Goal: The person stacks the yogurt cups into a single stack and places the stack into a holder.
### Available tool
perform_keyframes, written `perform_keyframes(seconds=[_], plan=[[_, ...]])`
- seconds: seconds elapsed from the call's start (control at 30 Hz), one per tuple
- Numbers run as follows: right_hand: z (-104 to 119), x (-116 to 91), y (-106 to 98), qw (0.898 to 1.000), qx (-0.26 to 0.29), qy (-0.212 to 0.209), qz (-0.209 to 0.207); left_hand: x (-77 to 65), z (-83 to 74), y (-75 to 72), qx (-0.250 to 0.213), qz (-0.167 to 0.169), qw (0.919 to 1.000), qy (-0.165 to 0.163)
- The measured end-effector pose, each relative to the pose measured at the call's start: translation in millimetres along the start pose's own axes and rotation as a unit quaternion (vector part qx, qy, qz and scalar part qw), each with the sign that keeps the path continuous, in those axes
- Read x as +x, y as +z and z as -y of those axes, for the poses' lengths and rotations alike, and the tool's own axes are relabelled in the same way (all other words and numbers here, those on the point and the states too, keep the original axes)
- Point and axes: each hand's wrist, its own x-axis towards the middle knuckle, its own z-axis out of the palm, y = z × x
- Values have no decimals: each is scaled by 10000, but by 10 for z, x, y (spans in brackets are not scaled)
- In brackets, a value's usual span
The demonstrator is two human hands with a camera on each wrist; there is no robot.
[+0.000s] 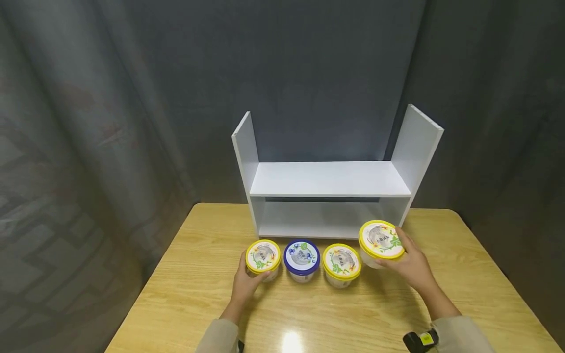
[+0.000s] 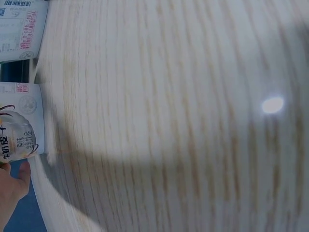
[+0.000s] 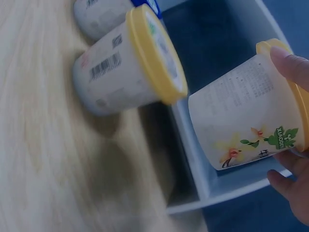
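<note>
My right hand (image 1: 412, 267) grips a white tub with a yellow lid (image 1: 381, 239) by its rim, raised above the table before the right end of the shelf. In the right wrist view this tub (image 3: 246, 108) is tilted, thumb on the lid edge and fingers beneath. My left hand (image 1: 245, 285) holds another yellow-lidded tub (image 1: 263, 255) at the left end of the row, thumb in front and fingers round its left side. Between the hands stand a blue-lidded tub (image 1: 302, 256) and a third yellow-lidded tub (image 1: 342, 262), touched by neither hand.
Behind the tubs stands a white two-level shelf (image 1: 331, 179) with tall side panels. It rests at the back of the wooden table (image 1: 203, 274). Dark grey curtains (image 1: 309, 73) hang behind and on both sides. A black wrist strap (image 1: 419, 340) sits at my right sleeve.
</note>
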Motion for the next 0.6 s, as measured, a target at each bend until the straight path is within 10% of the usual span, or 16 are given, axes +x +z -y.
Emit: perform_keyframes(seconds=[0.6], plan=[[399, 160, 427, 9957, 701, -94, 596, 2, -6, 1, 18, -25, 9999, 102]])
